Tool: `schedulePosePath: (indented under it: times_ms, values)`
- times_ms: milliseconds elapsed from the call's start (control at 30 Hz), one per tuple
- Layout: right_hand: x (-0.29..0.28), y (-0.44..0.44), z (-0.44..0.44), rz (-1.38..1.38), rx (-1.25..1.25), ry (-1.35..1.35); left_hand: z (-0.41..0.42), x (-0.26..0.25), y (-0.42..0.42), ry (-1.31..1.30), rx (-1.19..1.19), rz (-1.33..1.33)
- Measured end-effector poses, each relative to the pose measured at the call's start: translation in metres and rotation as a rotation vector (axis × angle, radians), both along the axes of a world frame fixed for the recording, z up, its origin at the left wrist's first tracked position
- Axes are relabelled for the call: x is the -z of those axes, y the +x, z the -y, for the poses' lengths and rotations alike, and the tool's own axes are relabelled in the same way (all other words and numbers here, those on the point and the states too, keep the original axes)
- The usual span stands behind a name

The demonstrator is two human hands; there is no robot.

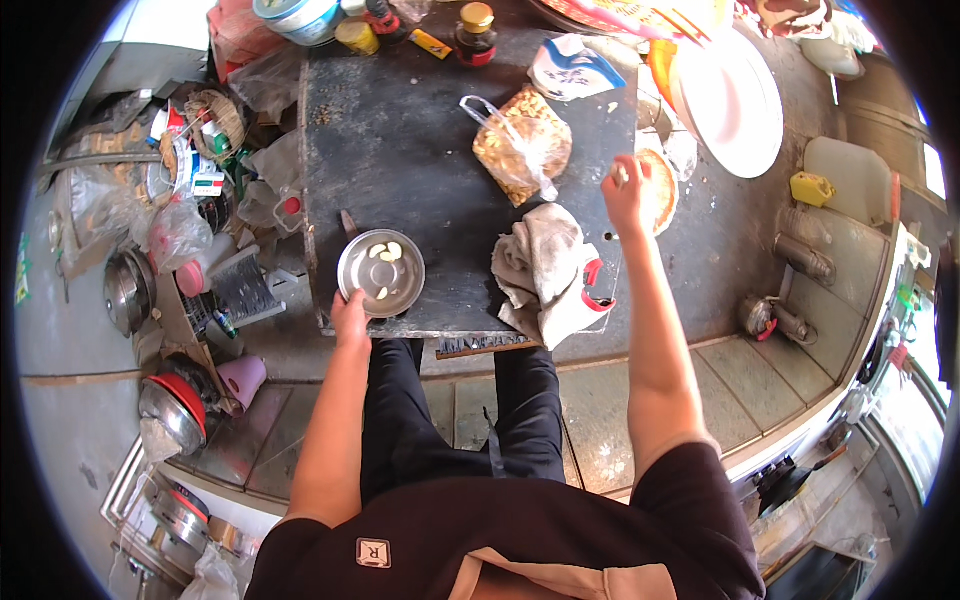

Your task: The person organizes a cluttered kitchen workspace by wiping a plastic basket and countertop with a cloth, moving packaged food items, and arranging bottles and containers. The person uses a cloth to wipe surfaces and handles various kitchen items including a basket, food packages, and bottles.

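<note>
My left hand (350,311) grips the rim of a round metal bowl (367,281) near the table's front left corner. Several peeled garlic cloves (387,252) lie in the bowl. Behind it sticks out a brown handle (349,224), its other end hidden. My right hand (628,195) is at the table's right side, fingers curled, over part of a round orange-brown item (660,187). A small pale spot shows among its fingers; what it is, I cannot tell. Between the hands lie a crumpled greyish cloth (544,262) and a clear plastic bag of nuts or similar pieces (523,142).
At the back of the dark table (397,150) stand a lidded jar (475,34), a yellow tub (358,36) and a white-and-blue packet (574,69). A large white oval tray (731,105) is beyond the right edge. Bags and containers crowd the left; a purple bin (241,382) stands lower left.
</note>
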State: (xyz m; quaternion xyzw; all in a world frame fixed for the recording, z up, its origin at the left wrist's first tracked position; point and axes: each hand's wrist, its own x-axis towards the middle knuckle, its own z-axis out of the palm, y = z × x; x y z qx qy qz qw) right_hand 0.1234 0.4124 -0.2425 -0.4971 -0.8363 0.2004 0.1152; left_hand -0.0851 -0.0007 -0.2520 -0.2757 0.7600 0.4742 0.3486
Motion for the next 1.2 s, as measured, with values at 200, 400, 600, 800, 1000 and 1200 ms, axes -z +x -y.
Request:
schedulePosePath:
  times_ms: [200,400,600,800,1000,1200]
  values:
    - [-0.067,-0.064,0.182,-0.485,-0.329,-0.303,-0.009,-0.011,-0.001,0.052,0.036,0.032]
    - [-0.079,-0.103,0.242,-0.175,-0.441,-0.518,-0.002,-0.009,-0.003,0.121,0.02,0.085]
    - [-0.046,-0.008,0.177,0.253,-0.137,-0.039,0.011,-0.001,-0.009,0.094,0.177,0.02]
    - [-0.013,0.004,0.177,0.29,-0.359,-0.242,0.001,0.002,-0.014,0.044,0.117,0.061]
    - [-0.018,0.028,0.27,0.328,-0.857,-0.305,0.021,-0.011,-0.009,0.151,-0.002,0.08]
    - [0.004,0.133,0.13,0.245,-0.391,-0.002,0.033,-0.019,0.001,0.124,0.008,0.092]
